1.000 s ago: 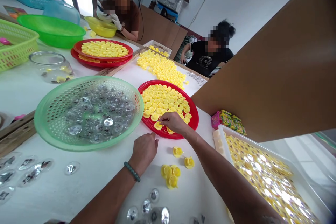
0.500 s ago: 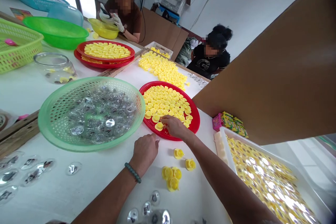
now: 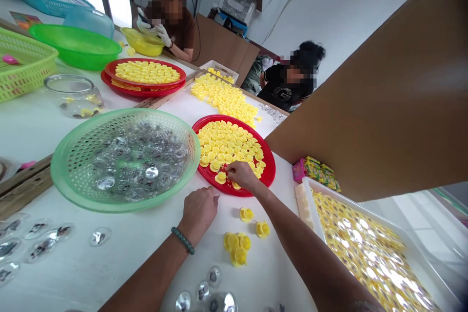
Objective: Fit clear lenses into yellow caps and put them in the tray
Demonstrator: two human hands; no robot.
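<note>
My right hand reaches over the near edge of a red tray. Its fingers are pinched together among small yellow hat-shaped plastic pieces and tiny bits on the tray; what they hold is too small to make out. On the white table, my left hand, with a beaded bracelet on its wrist, rests with curled fingers between the tray and a pale green colander. Whatever it may hold is hidden. Clear domed plastic pieces fill the colander. Several yellow pieces sit between my forearms.
Loose clear domes lie at the left and front. A white bin of finished-looking yellow pieces stands at right, under a brown cardboard panel. Behind are a yellow heap, stacked red trays, a glass bowl and two people.
The view has shifted slightly. My right hand has moved a little within the tray, and a yellow piece now shows beneath it. My left hand stays in place.
</note>
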